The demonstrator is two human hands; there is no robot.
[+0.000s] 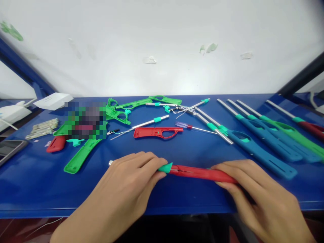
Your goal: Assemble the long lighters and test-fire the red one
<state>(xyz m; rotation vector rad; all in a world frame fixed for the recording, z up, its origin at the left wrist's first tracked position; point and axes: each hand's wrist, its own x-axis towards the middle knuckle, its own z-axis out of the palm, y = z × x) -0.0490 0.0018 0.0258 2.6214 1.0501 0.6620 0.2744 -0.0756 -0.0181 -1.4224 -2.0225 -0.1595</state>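
Both my hands hold one long red lighter [199, 173] lying across the front of the blue table [177, 148]. My left hand [131, 175] is closed over the metal tube end, fingertips at the teal collar [165, 167]; the tube's tip pokes out at its left. My right hand [253, 185] is closed round the red handle end. A red handle half-shell [157, 132] lies just beyond, with a small purple-handled screwdriver [188, 126] behind it.
Finished blue lighters [255, 148] and a green one [293, 133] lie in a row at the right. Green shells [118, 113], metal tubes [149, 123] and a blurred patch sit left of centre. A white box [53, 100] and a phone [10, 148] are at far left.
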